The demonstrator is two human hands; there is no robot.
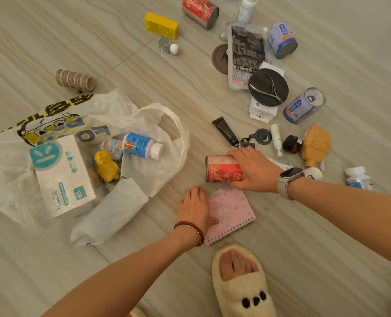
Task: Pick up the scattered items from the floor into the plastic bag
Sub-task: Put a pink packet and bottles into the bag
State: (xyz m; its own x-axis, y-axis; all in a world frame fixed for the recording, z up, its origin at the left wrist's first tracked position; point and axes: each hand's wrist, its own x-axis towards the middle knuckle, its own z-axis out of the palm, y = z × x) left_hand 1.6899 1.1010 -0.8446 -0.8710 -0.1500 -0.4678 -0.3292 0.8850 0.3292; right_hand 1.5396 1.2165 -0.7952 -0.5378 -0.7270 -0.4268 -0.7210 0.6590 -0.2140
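Note:
A white plastic bag (153, 179) lies open on the floor at the left. Inside it are a tissue pack (62, 175), a yellow toy (106, 167) and a blue-labelled bottle (142, 146). My right hand (254, 171), with a watch on the wrist, is closed around a red can (222, 169) lying on its side on the floor. My left hand (195, 205), with a red bead bracelet, grips the left edge of a pink spiral notebook (233, 213) that lies flat just below the can.
Scattered on the floor: a black tube (225, 131), keychain (262, 136), tan toy (316, 144), blue cans (304, 106) (282, 40), another red can (200, 10), yellow box (161, 25), dark round plate (268, 86), paper cups (75, 80). My slippered foot (242, 282) stands below.

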